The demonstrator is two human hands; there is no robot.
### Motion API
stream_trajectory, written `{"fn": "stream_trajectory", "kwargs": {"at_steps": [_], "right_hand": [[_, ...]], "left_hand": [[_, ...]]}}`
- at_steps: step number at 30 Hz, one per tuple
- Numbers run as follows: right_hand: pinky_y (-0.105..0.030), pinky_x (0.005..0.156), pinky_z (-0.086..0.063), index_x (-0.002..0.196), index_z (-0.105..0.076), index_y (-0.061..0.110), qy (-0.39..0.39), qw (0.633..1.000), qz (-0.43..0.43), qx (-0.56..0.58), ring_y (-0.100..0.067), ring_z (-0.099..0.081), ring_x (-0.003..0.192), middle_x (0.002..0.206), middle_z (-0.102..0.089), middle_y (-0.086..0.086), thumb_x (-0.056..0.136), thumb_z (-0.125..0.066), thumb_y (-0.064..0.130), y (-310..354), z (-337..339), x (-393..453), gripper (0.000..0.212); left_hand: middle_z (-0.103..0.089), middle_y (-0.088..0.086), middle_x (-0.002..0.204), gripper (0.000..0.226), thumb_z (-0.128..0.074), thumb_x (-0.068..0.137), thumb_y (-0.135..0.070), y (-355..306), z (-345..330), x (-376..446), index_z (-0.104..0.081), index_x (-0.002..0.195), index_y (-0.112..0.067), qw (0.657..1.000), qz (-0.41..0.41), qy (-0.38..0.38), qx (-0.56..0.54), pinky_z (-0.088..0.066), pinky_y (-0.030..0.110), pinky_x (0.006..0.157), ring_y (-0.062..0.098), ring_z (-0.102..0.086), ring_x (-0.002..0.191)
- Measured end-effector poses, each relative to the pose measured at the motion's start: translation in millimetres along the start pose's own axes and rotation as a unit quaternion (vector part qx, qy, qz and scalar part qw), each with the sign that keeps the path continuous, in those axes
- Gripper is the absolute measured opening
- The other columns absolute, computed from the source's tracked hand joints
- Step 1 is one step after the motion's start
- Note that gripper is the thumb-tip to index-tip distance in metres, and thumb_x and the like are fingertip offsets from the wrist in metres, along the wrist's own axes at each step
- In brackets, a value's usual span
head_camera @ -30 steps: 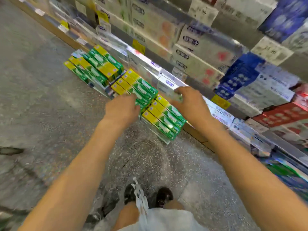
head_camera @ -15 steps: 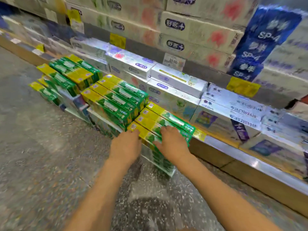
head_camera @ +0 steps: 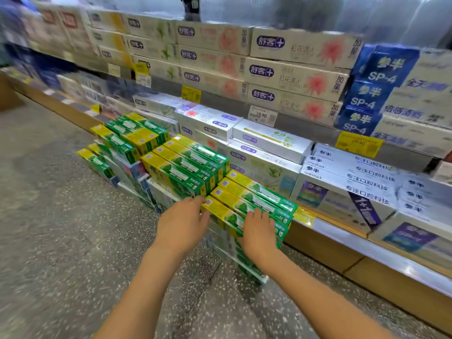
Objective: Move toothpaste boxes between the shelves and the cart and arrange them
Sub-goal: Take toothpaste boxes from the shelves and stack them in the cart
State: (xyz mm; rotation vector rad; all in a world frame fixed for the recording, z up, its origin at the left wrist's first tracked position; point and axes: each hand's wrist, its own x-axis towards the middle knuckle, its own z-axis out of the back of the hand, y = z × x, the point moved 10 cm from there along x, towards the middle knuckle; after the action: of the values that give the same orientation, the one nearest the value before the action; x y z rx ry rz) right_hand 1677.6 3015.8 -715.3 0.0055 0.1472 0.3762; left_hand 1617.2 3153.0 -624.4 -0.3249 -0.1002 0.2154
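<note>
Green and yellow toothpaste boxes stand in stacks on the floor in front of the bottom shelf (head_camera: pixel 381 250). The nearest stack (head_camera: pixel 254 194) has three boxes side by side on top. My left hand (head_camera: pixel 182 223) rests with its fingertips against the left end of the front box (head_camera: pixel 221 211). My right hand (head_camera: pixel 259 234) lies flat on top of that same box, fingers spread forward. Neither hand has lifted a box. Two more green stacks, a middle stack (head_camera: pixel 188 165) and a far stack (head_camera: pixel 132 135), stand further left.
White, blue and purple toothpaste cartons fill the shelves (head_camera: pixel 269 143) behind the stacks, with yellow price tags (head_camera: pixel 358 143) along the rails. A speckled grey floor (head_camera: pixel 61 241) stretches to the left. No cart is in view.
The view has come closer to the stacks and shelf. My hands have stayed on the nearest stack's front box, the left shifting to its left end and the right settling flat on top.
</note>
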Motion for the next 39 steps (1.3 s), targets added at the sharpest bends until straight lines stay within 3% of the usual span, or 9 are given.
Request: {"fn": "stream_trajectory", "kwargs": {"at_steps": [6,10,15,18,20,23,25,30,39], "right_hand": [[-0.037,0.095,-0.032,0.126,-0.042,0.017,0.008,0.987,0.161,-0.016,-0.025,-0.043,0.117,0.127,-0.048,-0.003,0.084,-0.063,0.042,-2.2,80.2,-30.9,0.054],[-0.046,0.112,-0.008,0.123,-0.049,0.031,-0.017,0.945,0.3,-0.132,-0.021,-0.026,0.135,0.125,-0.053,0.01,0.083,-0.064,0.041,7.7,154.9,-55.1,0.044],[-0.058,0.111,0.007,0.125,-0.048,0.038,-0.054,0.9,0.367,-0.229,-0.019,-0.007,0.145,0.137,-0.044,0.015,0.081,-0.066,0.036,34.9,201.4,-54.4,0.047],[-0.058,0.112,0.005,0.129,-0.048,0.04,-0.066,0.901,0.37,-0.217,-0.018,-0.005,0.145,0.142,-0.038,0.012,0.083,-0.064,0.03,48.9,207.5,-42.1,0.05],[-0.059,0.112,-0.002,0.133,-0.048,0.035,-0.111,0.908,0.368,-0.17,-0.022,-0.014,0.144,0.143,-0.038,0.005,0.084,-0.066,0.026,53.4,207.7,-32.9,0.053],[-0.05,0.103,-0.034,0.129,-0.054,0.017,-0.215,0.93,0.289,0.076,-0.032,-0.044,0.123,0.131,-0.051,-0.01,0.082,-0.067,0.016,29.9,206.7,-13.2,0.049],[-0.038,0.096,-0.039,0.129,-0.052,0.012,-0.14,0.961,0.15,0.187,-0.029,-0.048,0.118,0.127,-0.052,-0.012,0.088,-0.061,0.016,-0.8,155.8,11.5,0.043],[-0.039,0.094,-0.042,0.129,-0.045,0.004,0.035,0.995,0.04,0.088,-0.032,-0.044,0.119,0.127,-0.047,-0.015,0.092,-0.055,0.036,-16.8,18.6,30.4,0.049],[-0.039,0.096,-0.035,0.129,-0.037,0.006,-0.034,0.998,-0.055,0.021,-0.032,-0.039,0.12,0.13,-0.041,-0.013,0.091,-0.058,0.03,-25.9,-4.1,46.1,0.049]], "left_hand": [[-0.06,-0.011,0.093,0.026,-0.05,0.096,-0.03,-4.0,38.0,4.4,-0.06,0.119,-0.021,0.967,-0.003,-0.061,-0.248,-0.046,0.025,0.069,-0.004,-0.054,0.078],[-0.065,-0.005,0.104,0.031,-0.047,0.086,-0.052,-29.5,18.5,9.5,-0.059,0.105,-0.03,0.921,0.002,0.078,-0.382,-0.044,0.02,0.077,0.011,-0.061,0.097],[-0.073,0.0,0.098,0.046,-0.057,0.079,-0.061,-77.2,-36.4,-22.2,-0.062,0.105,-0.023,0.779,0.036,0.29,-0.555,-0.053,0.041,0.082,0.017,-0.069,0.085],[-0.073,0.008,0.085,0.058,-0.067,0.072,-0.05,-79.0,-42.7,-29.2,-0.058,0.111,-0.008,0.676,0.111,0.274,-0.676,-0.055,0.034,0.058,0.022,-0.07,0.067],[-0.071,0.01,0.077,0.062,-0.059,0.065,-0.05,-68.2,-39.8,-26.8,-0.059,0.109,-0.006,0.648,0.154,0.226,-0.711,-0.053,0.031,0.053,0.021,-0.067,0.058],[-0.066,0.008,0.073,0.052,-0.058,0.067,-0.051,-39.9,-35.0,-21.6,-0.063,0.1,-0.01,0.64,0.193,0.146,-0.729,-0.05,0.029,0.052,0.02,-0.062,0.055],[-0.061,0.009,0.075,0.053,-0.059,0.071,-0.051,-19.3,-36.3,-21.0,-0.062,0.105,-0.01,0.631,0.222,0.106,-0.736,-0.049,0.028,0.048,0.02,-0.06,0.054],[-0.059,0.008,0.078,0.047,-0.052,0.088,-0.049,13.3,-37.3,-22.4,-0.055,0.119,-0.012,0.627,0.26,0.055,-0.732,-0.049,0.03,0.051,0.02,-0.059,0.056],[-0.067,0.009,0.076,0.052,-0.058,0.065,-0.052,12.3,-34.4,-19.5,-0.06,0.097,-0.01,0.691,0.232,0.049,-0.683,-0.051,0.03,0.052,0.022,-0.06,0.057]]}}
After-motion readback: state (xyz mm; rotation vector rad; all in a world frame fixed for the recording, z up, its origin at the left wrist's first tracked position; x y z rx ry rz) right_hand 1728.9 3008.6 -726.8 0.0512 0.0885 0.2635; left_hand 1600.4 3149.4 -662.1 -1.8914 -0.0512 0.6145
